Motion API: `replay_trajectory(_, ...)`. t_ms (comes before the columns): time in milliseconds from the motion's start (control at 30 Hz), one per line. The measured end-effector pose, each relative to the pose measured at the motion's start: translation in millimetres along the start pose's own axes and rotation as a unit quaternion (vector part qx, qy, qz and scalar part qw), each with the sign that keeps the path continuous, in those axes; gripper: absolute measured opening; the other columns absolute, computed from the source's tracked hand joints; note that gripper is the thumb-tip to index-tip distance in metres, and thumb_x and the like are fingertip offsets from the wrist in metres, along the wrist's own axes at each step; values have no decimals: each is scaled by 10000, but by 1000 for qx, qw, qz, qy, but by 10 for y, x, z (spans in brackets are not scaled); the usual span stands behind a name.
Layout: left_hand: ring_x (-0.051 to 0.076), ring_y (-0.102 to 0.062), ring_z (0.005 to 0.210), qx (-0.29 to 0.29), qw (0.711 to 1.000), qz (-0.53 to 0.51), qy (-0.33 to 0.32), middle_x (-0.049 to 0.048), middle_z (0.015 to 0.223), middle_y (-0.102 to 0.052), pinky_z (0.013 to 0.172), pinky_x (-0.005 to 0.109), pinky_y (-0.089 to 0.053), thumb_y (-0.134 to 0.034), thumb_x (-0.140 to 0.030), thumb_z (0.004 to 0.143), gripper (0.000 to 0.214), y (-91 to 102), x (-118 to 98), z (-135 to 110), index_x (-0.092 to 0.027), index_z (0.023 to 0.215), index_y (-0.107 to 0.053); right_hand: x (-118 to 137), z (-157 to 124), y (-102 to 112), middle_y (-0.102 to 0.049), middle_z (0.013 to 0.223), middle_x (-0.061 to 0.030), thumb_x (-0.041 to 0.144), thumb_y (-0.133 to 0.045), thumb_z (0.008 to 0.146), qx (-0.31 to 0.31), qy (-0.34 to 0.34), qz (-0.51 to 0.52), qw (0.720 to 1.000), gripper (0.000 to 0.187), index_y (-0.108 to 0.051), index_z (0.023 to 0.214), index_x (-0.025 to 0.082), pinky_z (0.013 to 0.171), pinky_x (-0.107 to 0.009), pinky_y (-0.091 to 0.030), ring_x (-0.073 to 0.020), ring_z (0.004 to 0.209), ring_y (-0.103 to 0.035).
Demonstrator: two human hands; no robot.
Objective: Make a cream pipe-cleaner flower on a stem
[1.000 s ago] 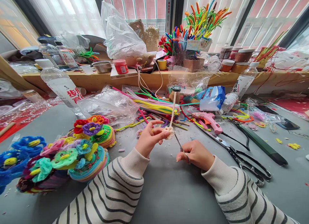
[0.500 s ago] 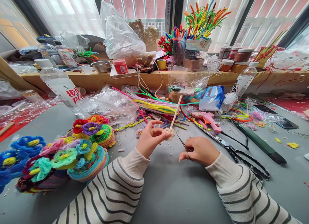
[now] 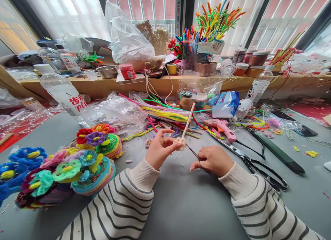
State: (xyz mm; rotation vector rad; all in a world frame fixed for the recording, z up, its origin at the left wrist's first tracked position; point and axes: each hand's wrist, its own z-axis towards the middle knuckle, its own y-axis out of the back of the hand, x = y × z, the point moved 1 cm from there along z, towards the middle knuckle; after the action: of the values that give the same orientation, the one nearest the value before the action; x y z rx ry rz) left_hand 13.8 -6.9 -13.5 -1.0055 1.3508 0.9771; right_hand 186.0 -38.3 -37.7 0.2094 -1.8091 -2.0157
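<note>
Between the thumb and fingers of my left hand (image 3: 160,147) is a small cream pipe-cleaner flower (image 3: 181,142), with a pale straight length of pipe cleaner (image 3: 188,122) sticking up from it. My right hand (image 3: 213,160) is closed round the handles of small scissors (image 3: 192,152). Their blades point up and left, with the tips at the flower's right edge; whether they touch it I cannot tell. Small white clippings lie on the grey table (image 3: 178,198) below. Left of my left hand stand colourful pipe-cleaner flowers (image 3: 67,167) and round layered pieces (image 3: 94,174).
Loose pipe cleaners (image 3: 165,112) lie beyond my hands. Large black-handled shears (image 3: 254,169), a pink glue gun (image 3: 222,128) and a dark green bar (image 3: 281,155) are on the right. A tilted water bottle (image 3: 62,95) stands at the left, before a cluttered ledge (image 3: 103,84).
The scissors have moved slightly left to the flower, and their blades now look closer together. My left hand stays almost still. The whole view has shifted a little.
</note>
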Motion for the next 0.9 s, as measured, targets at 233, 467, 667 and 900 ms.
replay_trajectory(233, 108, -547, 570, 0, 1000, -7, -5, 12, 650, -605, 451, 171, -352, -637, -241, 560, 426, 3, -3, 3, -170, 894, -383, -45, 13, -24, -504, 407, -23, 646, -242, 669, -31, 9, 56, 998, 633, -486, 354, 154, 428, -235, -191, -90, 425, -414)
replay_trajectory(467, 114, -569, 623, 26, 998, -60, -13, -9, 645, -597, 616, 250, -433, -631, -184, 570, 410, -18, -11, -13, -169, 892, -377, 6, 1, 2, -520, 489, -6, 671, -324, 616, 31, -41, 114, 992, 563, -551, 506, 167, 427, -207, -216, -93, 453, -413)
replay_trajectory(667, 109, -570, 619, 50, 996, -70, -14, -23, 634, -587, 633, 264, -437, -625, -159, 577, 426, -37, -16, -30, -175, 912, -363, 38, -10, -14, -499, 474, -2, 692, -333, 585, 58, -36, 117, 991, 573, -534, 497, 163, 446, -202, -235, -91, 457, -399)
replay_trajectory(900, 109, -566, 608, 49, 997, -64, -8, -25, 622, -586, 627, 263, -435, -629, -161, 572, 430, -42, -23, -26, -173, 908, -361, 42, 5, -18, -454, 408, 4, 693, -324, 588, 45, -18, 128, 991, 597, -499, 412, 150, 430, -203, -225, -77, 420, -340)
